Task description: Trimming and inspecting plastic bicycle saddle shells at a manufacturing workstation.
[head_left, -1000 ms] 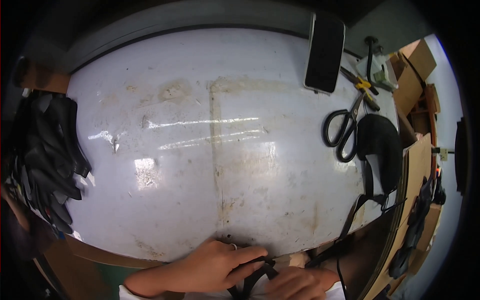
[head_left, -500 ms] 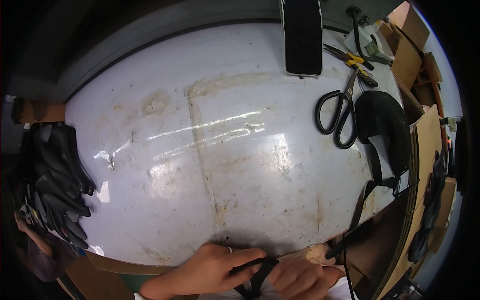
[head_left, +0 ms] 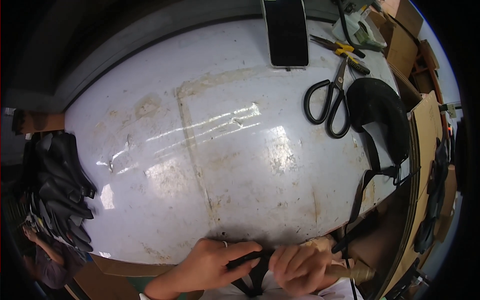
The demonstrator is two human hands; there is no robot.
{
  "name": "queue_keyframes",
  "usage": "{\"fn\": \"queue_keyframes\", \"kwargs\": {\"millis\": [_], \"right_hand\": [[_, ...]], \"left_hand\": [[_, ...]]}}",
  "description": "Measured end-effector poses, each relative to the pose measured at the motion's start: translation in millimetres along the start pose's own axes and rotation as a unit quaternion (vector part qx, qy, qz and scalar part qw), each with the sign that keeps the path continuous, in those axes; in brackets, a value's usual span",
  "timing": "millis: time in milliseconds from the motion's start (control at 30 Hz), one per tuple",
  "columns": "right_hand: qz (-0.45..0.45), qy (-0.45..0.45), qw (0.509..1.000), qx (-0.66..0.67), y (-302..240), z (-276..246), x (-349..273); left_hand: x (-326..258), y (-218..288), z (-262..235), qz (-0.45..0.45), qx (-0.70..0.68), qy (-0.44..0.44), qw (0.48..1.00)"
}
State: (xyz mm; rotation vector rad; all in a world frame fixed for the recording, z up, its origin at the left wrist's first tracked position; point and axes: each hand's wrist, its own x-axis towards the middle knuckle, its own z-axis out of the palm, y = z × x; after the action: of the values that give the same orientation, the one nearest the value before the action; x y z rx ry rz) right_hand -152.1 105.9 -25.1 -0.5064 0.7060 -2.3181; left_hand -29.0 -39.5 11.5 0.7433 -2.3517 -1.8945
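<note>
At the near edge of the table, my left hand [head_left: 216, 264] is closed on a black strap [head_left: 258, 276], pinching a dark narrow piece of it between thumb and fingers. My right hand [head_left: 300, 267] is close beside it, its curled fingers slightly blurred, closed at the other side of the same strap. The strap hangs in a loop between the hands, low in front of my light clothing. What lies inside the right fist is hidden.
Scissors [head_left: 331, 109], yellow-handled pliers [head_left: 345, 49] and a phone [head_left: 287, 37] lie on the white table [head_left: 240, 175]. A black mesh piece with straps [head_left: 382, 107] is at right. Black curved parts [head_left: 62, 175] are piled left; beyond them is another person's arm [head_left: 47, 248].
My right hand has turned and lifted slightly, with its fingers now more upright. The left hand keeps its grip on the strap. The whole view has shifted a little.
</note>
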Motion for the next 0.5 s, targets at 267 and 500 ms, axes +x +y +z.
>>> {"fn": "queue_keyframes", "kwargs": {"millis": [267, 500], "right_hand": [[-0.158, -0.272, 0.949, 0.007, -30, 5, 10], [-0.159, -0.540, 0.821, -0.103, -13, 30, 69]], "left_hand": [[16, 5, -3, 0.026, -0.002, -0.110, 0.994], [13, -2, -2, 0.022, -0.024, -0.111, 0.993]]}}
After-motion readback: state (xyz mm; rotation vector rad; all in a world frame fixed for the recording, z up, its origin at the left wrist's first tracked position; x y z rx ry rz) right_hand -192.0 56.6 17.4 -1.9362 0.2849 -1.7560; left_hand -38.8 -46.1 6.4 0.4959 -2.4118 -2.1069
